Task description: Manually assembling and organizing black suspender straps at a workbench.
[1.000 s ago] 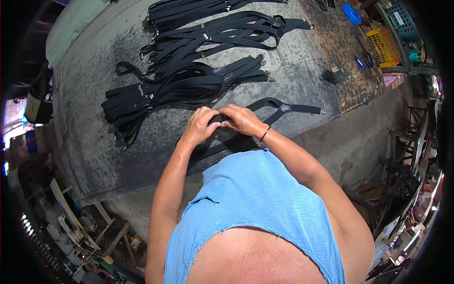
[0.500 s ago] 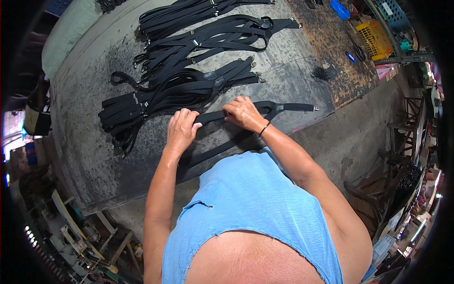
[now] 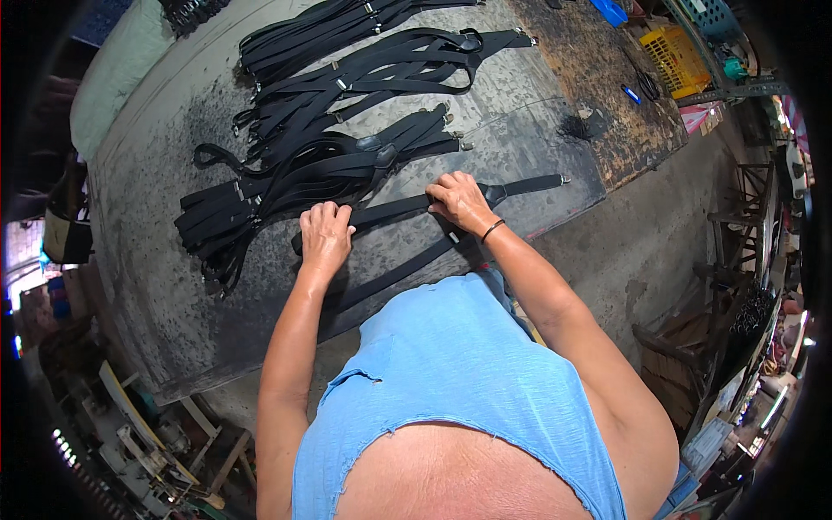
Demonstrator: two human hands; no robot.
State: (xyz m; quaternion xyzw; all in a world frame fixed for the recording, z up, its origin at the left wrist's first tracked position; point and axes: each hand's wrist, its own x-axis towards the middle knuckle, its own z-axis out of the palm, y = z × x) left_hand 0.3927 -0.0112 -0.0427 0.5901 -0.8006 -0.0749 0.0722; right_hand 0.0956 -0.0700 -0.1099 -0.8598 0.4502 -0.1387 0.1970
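Black elastic suspenders (image 3: 390, 211) lie along the near side of the worktable, with one strap stretched between my hands. My left hand (image 3: 326, 237) grips that strap toward its left end, fingers curled over it. Farther right, my right hand (image 3: 459, 203) is closed on the same strap, close to the dark joining patch. Past it a short end with a metal clip (image 3: 565, 180) points right. A second strap (image 3: 390, 276) runs slantwise below, near the table edge. Just beyond my left hand lies a heap of folded black suspenders (image 3: 303, 178).
More bundles of suspenders (image 3: 381, 74) lie farther back on the grey worktable (image 3: 139, 286). A brown worn board (image 3: 607, 87) adjoins it at right, with a yellow basket (image 3: 676, 65), a blue tray (image 3: 609, 10) and a blue marker (image 3: 631, 94). A pale sack (image 3: 121, 78) is at far left.
My hands have moved farther apart along the strap, my right hand shifting right and my left slightly left. The strap between them now lies straighter. The whole view has shifted slightly.
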